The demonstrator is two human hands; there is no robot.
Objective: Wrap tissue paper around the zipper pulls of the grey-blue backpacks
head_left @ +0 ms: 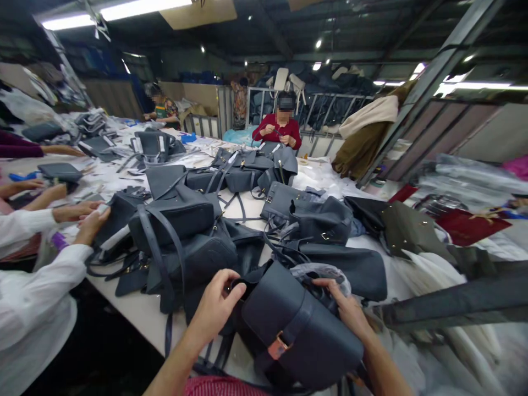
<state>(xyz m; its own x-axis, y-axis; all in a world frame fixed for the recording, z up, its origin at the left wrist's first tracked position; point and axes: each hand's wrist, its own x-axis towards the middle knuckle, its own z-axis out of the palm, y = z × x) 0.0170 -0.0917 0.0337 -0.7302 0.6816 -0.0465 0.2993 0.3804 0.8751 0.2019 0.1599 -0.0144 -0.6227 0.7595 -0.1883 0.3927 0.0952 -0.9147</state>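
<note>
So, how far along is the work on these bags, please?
Looks done: the dark grey bags heaped ahead, straps attached. In hand: one bag between the left hand and right hand. Remaining: perhaps its orange buckle cover and the clear plastic beside it.

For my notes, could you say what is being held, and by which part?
A dark grey leather bag, gripped along its upper edge by the left hand and the right hand.
</note>
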